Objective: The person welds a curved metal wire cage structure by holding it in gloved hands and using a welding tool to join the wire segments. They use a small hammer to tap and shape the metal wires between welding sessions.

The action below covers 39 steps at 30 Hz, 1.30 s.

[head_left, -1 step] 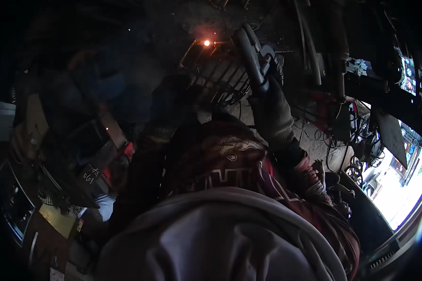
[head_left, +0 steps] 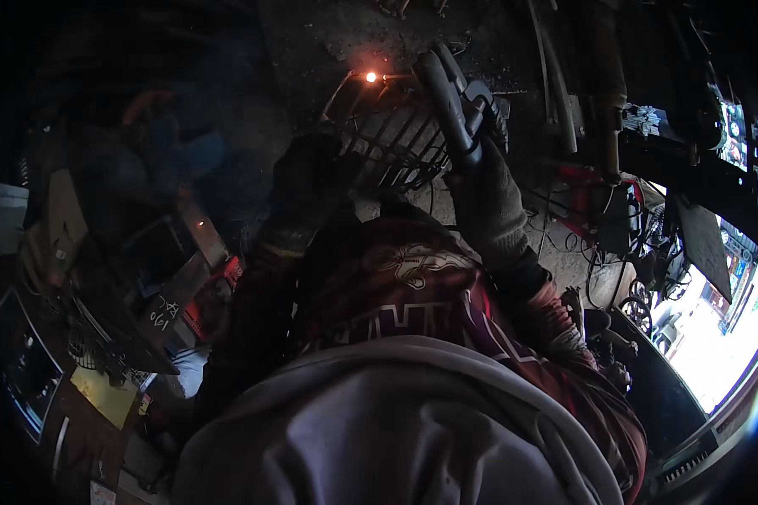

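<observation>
A metal grate of parallel bars (head_left: 396,143) lies in front of me. A bright orange glowing spot (head_left: 371,77) shows at its far left corner. My gloved right hand (head_left: 487,181) is closed round a welding electrode holder (head_left: 446,101). The holder tilts up and left over the grate's right side, and a thin rod reaches from its far end toward the glow. My gloved left hand (head_left: 307,181) is at the grate's near left side. Deep shadow hides its fingers, so whether it touches the grate cannot be told.
Long bars or pipes (head_left: 556,84) stand at the upper right. Cables (head_left: 594,261) and a red item (head_left: 579,198) lie on the right. To the left are a blue object (head_left: 198,156), a red box (head_left: 210,303), cardboard (head_left: 66,206) and a white bucket (head_left: 7,219).
The glow has shrunk slightly and the surroundings look brighter, so the left glove and floor show more. Both hands and the electrode holder stay almost in place.
</observation>
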{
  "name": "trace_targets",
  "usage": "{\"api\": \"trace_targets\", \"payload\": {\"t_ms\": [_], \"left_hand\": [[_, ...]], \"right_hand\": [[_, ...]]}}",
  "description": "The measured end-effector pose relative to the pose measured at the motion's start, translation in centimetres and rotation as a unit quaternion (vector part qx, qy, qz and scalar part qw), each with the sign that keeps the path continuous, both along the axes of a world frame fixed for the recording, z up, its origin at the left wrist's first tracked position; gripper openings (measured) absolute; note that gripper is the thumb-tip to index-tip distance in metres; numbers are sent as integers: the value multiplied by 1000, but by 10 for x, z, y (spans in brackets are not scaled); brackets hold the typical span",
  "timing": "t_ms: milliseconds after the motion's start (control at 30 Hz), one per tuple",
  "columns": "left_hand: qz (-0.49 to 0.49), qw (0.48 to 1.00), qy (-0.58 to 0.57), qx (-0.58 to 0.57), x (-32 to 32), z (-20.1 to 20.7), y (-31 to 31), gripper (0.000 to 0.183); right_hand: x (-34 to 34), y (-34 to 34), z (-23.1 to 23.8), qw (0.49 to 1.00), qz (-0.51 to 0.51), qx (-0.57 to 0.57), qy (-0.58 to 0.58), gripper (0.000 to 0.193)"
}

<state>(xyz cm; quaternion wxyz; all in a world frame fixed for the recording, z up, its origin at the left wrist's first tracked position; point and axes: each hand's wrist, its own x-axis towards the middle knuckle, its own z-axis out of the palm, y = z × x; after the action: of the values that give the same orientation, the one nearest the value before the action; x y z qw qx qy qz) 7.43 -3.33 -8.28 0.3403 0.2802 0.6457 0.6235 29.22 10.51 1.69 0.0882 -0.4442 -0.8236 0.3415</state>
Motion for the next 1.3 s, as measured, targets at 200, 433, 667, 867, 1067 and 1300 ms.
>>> {"api": "trace_targets", "payload": {"t_ms": [200,433,667,867,1067,1300], "left_hand": [[-45,988,126,-74,5,11,29,35],[-74,975,-210,23,1,15,26,34],[-83,982,159,-65,-1,21,23,29],[-82,945,316,-36,-6,35,25,28],[-126,986,105,-23,-5,-18,6,36],[-61,979,163,-106,-1,23,24,33]], "right_hand": [[9,28,-20,993,51,99,39,64],[10,29,-19,995,45,77,50,64],[0,32,-7,986,131,103,11,60],[4,25,-22,983,88,133,89,68],[-2,22,-10,987,96,112,67,62],[-3,21,-13,994,2,78,72,59]]}}
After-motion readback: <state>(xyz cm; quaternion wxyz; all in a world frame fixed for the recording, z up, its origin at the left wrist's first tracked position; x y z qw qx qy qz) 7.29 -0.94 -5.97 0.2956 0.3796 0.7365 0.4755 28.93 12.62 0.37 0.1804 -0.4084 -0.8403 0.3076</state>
